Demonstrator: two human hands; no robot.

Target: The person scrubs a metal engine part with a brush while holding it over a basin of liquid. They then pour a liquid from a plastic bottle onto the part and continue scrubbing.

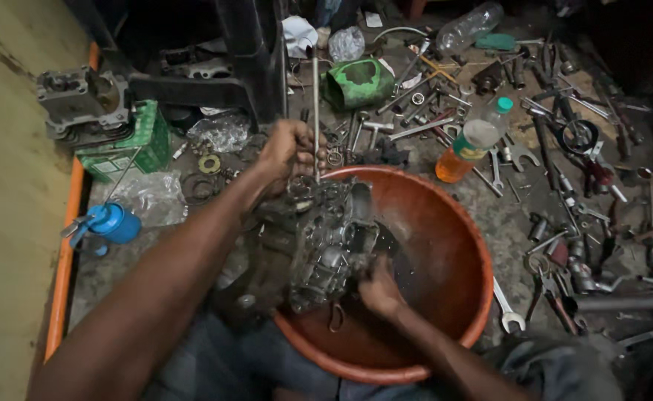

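Orange basin, frame centre | grey engine casing propped on rim | left hand clamped on metal rod | right hand pressed against casing, grip undetermined.

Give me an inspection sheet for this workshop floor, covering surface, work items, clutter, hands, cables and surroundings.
Surface: grimy concrete floor, orange strip along one edge.
Job's things: greasy engine casing leaning over the rim of an orange basin; long metal rod upright.
Clutter: wrenches, sockets, plastic bottle, blue oil can, green box.
Grips: left hand closed on the rod; right hand on the casing.
Cables: nothing seen.
Surroundings: dark machine frame, cylinder block.
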